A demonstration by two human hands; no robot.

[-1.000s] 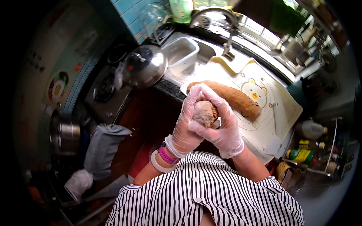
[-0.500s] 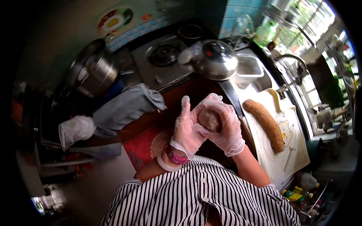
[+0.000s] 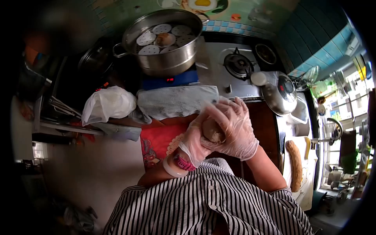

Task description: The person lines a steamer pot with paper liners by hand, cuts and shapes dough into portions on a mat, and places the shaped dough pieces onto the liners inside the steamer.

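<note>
A round lump of brownish dough [image 3: 213, 131] sits between my two hands in front of my chest. Both hands wear clear plastic gloves. My left hand [image 3: 194, 135] cups the dough from the left and below; its fingers are slightly blurred. Over the right side of the lump curls my right hand [image 3: 239, 131], its fingers bent around it. Up ahead is a large steel steamer pot [image 3: 166, 64], with several round perforated paper liners [image 3: 147, 38] inside and one brownish dough ball [image 3: 165, 39] on a liner. To the right, a long brown dough log [image 3: 294, 166] lies on a white board [image 3: 308, 176].
The pot stands on a blue cooker [image 3: 170, 81] behind a grey cloth [image 3: 178, 101] and a white plastic bag [image 3: 109, 105]. A gas burner [image 3: 239, 64] and a domed steel lid [image 3: 279, 96] are right of it. A faucet [image 3: 331, 135] is far right.
My view has swung left, bringing the pot's inside into sight and moving the board toward the right edge. My right hand's fingers have closed further over the dough, which stays between my hands.
</note>
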